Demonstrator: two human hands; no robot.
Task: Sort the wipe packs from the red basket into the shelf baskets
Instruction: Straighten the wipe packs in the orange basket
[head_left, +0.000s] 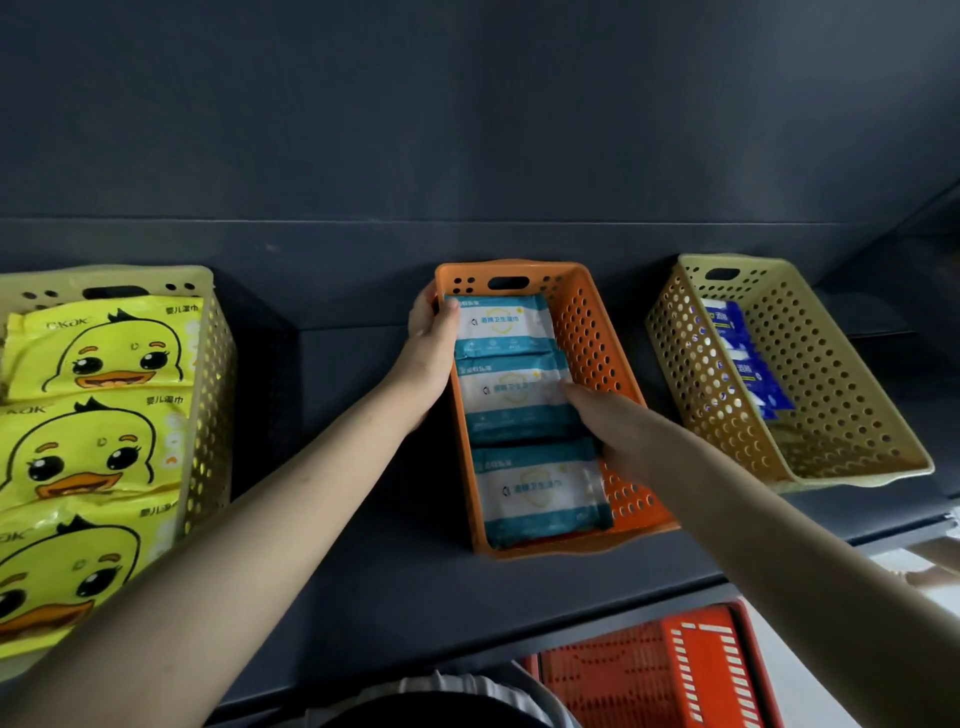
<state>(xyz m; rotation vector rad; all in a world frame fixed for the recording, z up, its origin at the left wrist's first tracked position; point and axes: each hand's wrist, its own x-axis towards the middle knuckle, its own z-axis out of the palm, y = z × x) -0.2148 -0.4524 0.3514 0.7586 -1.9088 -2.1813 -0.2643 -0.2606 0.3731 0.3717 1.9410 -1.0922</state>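
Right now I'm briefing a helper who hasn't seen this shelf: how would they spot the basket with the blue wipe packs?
Three baskets stand in a row on the dark shelf. It is the rightmost, a yellow basket beside the orange basket. Unlike the left yellow basket crammed with duck-print packs, it holds blue wipe packs along its left wall.

Dim, flat light covers the dark grey shelf (395, 587), its far wall (467, 130) sinking almost to black, while an overexposed patch of floor (792, 691) glares at the near right. Glossy yellow packs (98, 353) at left catch a soft sheen and their basket (208, 332) throws a deep shadow rightward; the wide lens bends the shelf edge, and fine print is soft.
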